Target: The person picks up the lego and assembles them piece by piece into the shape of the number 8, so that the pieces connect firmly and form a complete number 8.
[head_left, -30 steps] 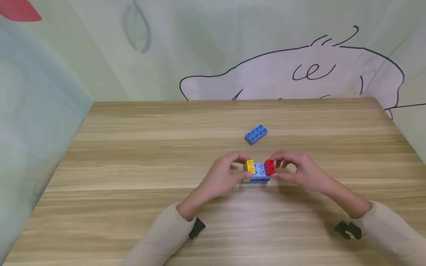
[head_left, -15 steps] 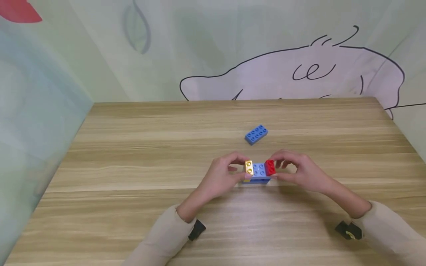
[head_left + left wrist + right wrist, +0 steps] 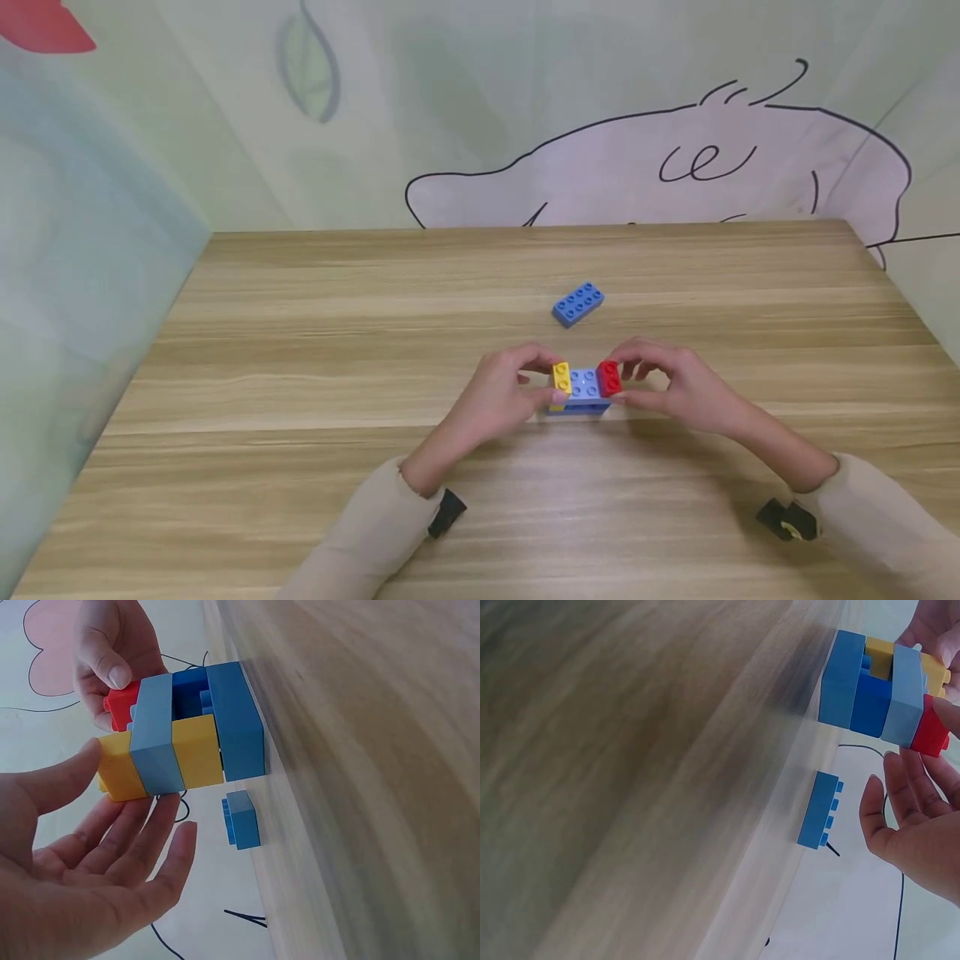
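A small stack of toy building bricks stands on the table in front of me. Its upper layer is a light blue brick (image 3: 583,383), resting on a yellow brick (image 3: 198,751) and a dark blue brick (image 3: 871,705), with a blue brick (image 3: 236,720) at the bottom. On top, my left hand (image 3: 498,396) pinches a yellow two-stud brick (image 3: 562,377) at the left end between thumb and fingers. At the right end my right hand (image 3: 693,392) pinches a red two-stud brick (image 3: 610,378). Light blue studs show between these two.
Behind the stack a loose blue eight-stud brick (image 3: 578,304) lies at a slant on the wooden table (image 3: 337,333). A printed cloth wall (image 3: 480,108) rises at the table's far edge, and another stretch borders the left side.
The yellow top brick has shifted slightly left and straightened at the end of the light blue brick, with the left hand on it. The right hand and red brick hold still.
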### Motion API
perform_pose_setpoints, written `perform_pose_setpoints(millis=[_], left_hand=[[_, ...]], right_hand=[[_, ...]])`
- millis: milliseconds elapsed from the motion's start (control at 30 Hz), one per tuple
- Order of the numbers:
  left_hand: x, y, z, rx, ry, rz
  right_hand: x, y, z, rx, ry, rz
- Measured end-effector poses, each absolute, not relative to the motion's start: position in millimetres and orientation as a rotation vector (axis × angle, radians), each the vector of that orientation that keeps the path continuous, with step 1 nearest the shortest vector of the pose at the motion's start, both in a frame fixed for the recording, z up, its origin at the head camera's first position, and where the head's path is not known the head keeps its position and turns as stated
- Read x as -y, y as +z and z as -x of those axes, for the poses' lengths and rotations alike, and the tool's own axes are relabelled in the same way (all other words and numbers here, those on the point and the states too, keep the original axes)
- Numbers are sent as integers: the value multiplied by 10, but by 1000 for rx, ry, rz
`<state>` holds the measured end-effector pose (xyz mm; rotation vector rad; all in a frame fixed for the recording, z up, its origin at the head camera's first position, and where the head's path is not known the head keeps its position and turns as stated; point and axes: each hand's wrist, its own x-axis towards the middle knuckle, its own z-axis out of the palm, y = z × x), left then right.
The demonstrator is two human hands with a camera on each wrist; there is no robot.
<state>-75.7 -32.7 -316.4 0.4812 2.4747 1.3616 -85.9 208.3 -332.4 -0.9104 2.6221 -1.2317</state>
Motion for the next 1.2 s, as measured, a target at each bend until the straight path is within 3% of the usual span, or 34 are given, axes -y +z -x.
perform_pose_setpoints(millis=[467, 867, 1200], left_hand=[[348, -3191, 774, -2475, 1355, -461], [345, -3175, 772, -2464, 1347, -457], [343, -3166, 779, -2458, 1333, -453]], right_hand=[[-2157, -3264, 1055, -2401, -1211, 1016], [-2220, -3251, 1533, -2570, -994, 732], [-2181, -3429, 1758, -2618, -930, 697]])
